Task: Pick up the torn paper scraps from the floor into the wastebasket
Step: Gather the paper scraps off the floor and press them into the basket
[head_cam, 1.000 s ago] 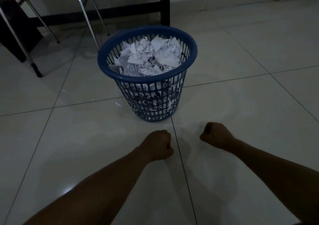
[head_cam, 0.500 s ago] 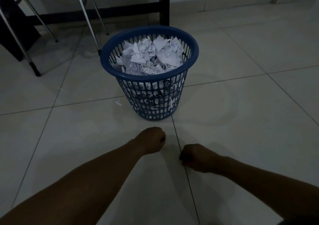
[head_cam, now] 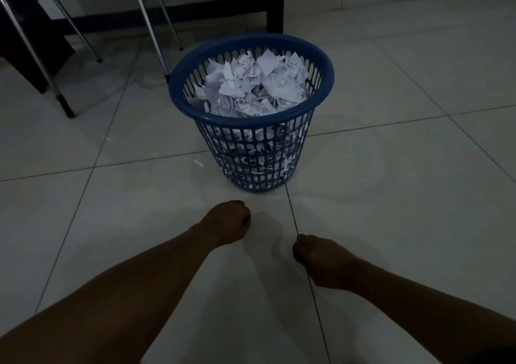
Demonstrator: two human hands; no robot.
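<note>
one view only, from a camera worn on the person's head, looking forward and steeply down at the tiled floor (head_cam: 391, 224). both forearms reach in from the bottom edge, close to the lens. the blue wastebasket (head_cam: 251, 117) stands mid-frame, a little farther off. chair legs (head_cam: 150, 28) cross the top edge; the wide angle bends the tile seams.

Blue slatted wastebasket (head_cam: 251, 115) stands upright, heaped with white torn paper scraps (head_cam: 252, 84); one sliver (head_cam: 198, 162) lies beside it.
</note>
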